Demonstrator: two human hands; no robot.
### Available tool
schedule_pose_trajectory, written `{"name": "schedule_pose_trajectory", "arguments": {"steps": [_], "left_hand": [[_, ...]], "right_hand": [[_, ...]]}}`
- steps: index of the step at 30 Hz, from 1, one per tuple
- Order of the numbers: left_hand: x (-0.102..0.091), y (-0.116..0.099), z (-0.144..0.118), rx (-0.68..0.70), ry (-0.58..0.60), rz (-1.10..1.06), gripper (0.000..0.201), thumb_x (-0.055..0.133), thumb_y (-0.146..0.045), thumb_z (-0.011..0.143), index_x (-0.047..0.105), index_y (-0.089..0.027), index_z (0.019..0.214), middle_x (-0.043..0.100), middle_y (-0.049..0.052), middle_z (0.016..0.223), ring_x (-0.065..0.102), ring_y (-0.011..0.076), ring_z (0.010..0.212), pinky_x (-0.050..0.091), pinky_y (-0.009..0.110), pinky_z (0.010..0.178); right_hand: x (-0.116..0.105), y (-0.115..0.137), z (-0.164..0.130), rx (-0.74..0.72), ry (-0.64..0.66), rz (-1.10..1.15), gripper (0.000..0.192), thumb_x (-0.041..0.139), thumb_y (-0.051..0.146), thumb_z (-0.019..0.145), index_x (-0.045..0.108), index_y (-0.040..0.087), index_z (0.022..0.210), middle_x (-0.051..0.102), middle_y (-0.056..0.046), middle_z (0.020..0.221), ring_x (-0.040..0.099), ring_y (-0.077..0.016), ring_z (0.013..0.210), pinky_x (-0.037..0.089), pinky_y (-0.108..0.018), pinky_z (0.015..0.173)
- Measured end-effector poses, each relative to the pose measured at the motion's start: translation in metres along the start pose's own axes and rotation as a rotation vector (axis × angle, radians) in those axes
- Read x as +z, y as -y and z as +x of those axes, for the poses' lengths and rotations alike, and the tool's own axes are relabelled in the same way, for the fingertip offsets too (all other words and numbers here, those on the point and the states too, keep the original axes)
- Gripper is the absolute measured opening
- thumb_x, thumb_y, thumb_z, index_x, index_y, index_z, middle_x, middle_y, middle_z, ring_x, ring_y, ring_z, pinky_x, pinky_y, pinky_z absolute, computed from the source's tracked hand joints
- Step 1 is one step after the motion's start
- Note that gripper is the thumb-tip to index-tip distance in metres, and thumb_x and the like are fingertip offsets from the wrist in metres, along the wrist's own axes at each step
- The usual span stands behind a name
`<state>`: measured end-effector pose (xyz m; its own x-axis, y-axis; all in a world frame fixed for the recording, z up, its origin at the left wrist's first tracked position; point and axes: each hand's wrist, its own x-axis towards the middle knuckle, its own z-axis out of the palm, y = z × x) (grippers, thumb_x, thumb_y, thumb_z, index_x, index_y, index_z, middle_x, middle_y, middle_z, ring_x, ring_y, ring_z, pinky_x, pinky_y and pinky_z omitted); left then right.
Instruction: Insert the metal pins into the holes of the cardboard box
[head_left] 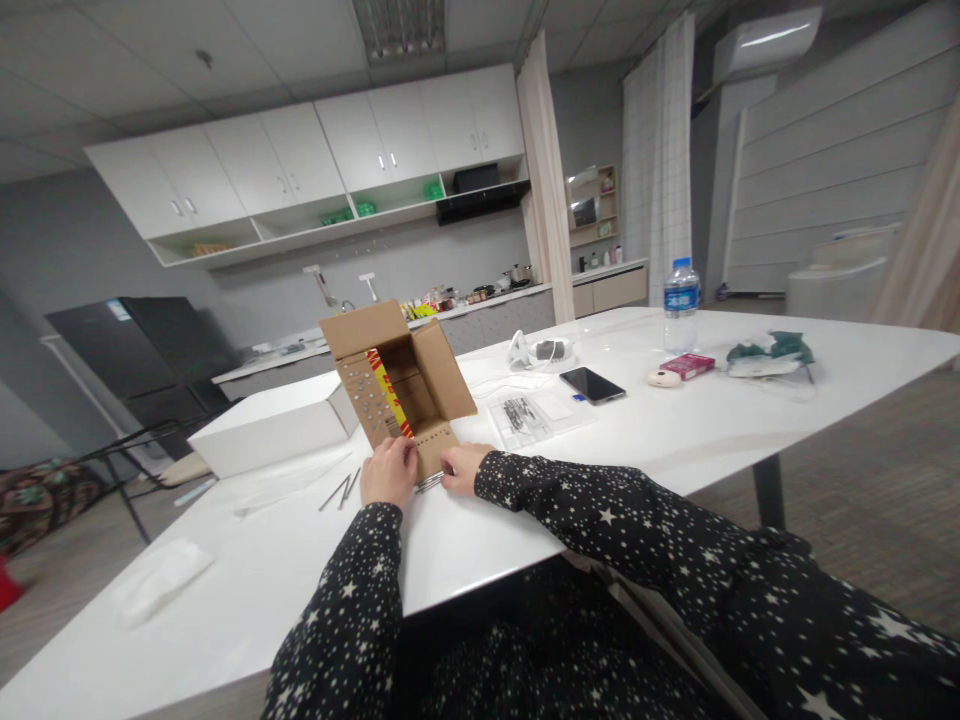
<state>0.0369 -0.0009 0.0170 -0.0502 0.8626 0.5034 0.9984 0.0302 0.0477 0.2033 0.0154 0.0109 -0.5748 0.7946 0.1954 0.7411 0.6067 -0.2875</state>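
A small brown cardboard box (397, 390) lies on its side on the white table (675, 440), its flaps spread and its opening toward me. My left hand (388, 472) grips the box's near lower flap. My right hand (463, 467) rests at the same flap, fingers closed on a bundle of thin metal rods (430, 483) beside the box. Two loose thin rods (341, 491) lie on the table left of my left hand.
A long white box (274, 425) lies left of the cardboard box. A clear bag of small parts (525, 413), a phone (592, 384), a water bottle (681, 305), a pink box (688, 366) and a green cloth (772, 350) lie farther right. White wrapping (161, 577) sits near left.
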Motion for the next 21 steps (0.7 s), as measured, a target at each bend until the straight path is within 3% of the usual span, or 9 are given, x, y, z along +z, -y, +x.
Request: {"name": "schedule_pose_trajectory", "arguments": {"steps": [11, 21], "left_hand": [[0.0007, -0.0003, -0.0006, 0.034, 0.041, -0.004, 0.026, 0.041, -0.03, 0.085, 0.063, -0.023, 0.098, 0.063, 0.006, 0.1, 0.059, 0.0224, 0.096, 0.042, 0.033, 0.078], [0.0036, -0.0027, -0.0007, 0.201, 0.149, -0.144, 0.019, 0.045, -0.025, 0.079, 0.062, -0.021, 0.086, 0.066, 0.004, 0.087, 0.059, 0.0175, 0.081, 0.042, 0.028, 0.073]], "right_hand": [[0.006, -0.0032, 0.0043, -0.007, -0.012, -0.013, 0.025, 0.048, 0.039, 0.075, 0.063, 0.024, 0.087, 0.067, -0.007, 0.088, 0.063, -0.0225, 0.078, 0.044, -0.031, 0.062], [-0.0005, -0.0007, 0.0014, -0.019, 0.018, -0.019, 0.027, 0.046, 0.038, 0.077, 0.064, 0.023, 0.092, 0.067, -0.007, 0.092, 0.063, -0.0226, 0.082, 0.047, -0.031, 0.066]]}}
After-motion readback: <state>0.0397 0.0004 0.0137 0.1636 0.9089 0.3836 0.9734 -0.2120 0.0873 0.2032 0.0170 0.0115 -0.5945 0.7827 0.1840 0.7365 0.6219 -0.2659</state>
